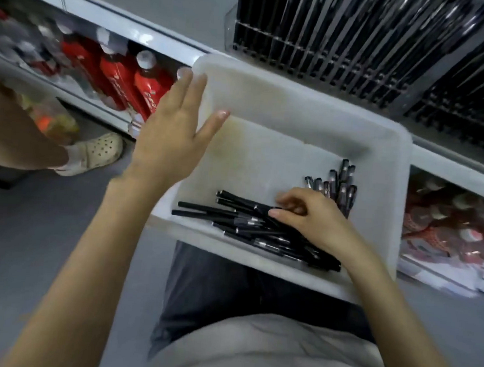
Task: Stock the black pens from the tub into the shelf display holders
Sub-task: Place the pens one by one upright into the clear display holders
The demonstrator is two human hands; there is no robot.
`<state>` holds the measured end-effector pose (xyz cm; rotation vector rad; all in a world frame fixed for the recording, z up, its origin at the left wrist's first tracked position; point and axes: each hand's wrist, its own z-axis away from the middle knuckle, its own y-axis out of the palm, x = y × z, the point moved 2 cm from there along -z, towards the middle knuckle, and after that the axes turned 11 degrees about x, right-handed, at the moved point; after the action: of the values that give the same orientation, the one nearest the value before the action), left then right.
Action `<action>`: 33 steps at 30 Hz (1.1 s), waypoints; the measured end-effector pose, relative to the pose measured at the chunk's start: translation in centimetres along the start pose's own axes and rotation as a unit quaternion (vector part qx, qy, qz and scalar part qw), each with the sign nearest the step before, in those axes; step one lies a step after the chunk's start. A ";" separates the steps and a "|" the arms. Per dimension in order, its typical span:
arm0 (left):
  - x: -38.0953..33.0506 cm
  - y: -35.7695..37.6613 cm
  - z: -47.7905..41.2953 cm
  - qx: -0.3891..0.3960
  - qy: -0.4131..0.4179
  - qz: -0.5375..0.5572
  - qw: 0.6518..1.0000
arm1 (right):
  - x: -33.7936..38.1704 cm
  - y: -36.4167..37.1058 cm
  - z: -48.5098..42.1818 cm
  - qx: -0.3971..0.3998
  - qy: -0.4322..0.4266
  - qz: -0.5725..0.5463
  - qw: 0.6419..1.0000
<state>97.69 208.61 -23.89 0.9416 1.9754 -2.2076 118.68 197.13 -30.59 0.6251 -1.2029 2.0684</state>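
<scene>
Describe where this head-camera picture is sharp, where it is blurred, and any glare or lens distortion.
Head view: sharpest on the black pens in the tub by the right hand; the red bottles at left and the display holders at top are smeared; the left hand is slightly soft; glare streaks the white shelf edge; the wide lens tilts and bends the shelves.

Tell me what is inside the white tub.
Inside the tub lie black pens: a loose pile near the front wall and a smaller bunch further right. The right hand curls over the pile, hiding the pens beneath it.
</scene>
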 end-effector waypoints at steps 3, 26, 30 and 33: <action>0.1 0.6 2.2 -0.015 -0.015 -0.057 0.998 | 0.0 0.5 -0.1 0.020 -0.005 0.001 1.000; 0.3 0.9 3.1 -0.023 -0.031 -0.095 0.995 | 1.0 -0.4 0.7 -0.122 -0.053 -0.128 0.983; 0.2 0.6 2.6 -0.007 -0.025 -0.074 0.997 | 1.3 -2.0 1.1 -0.212 -0.090 -0.210 0.950; 0.0 0.5 2.2 -0.006 -0.032 -0.089 0.995 | 1.9 -3.9 1.6 -0.235 -0.092 -0.290 0.923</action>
<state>96.97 206.50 -24.33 0.7079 2.1171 -2.2799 120.43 197.72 -26.35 0.8273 -1.3529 1.1958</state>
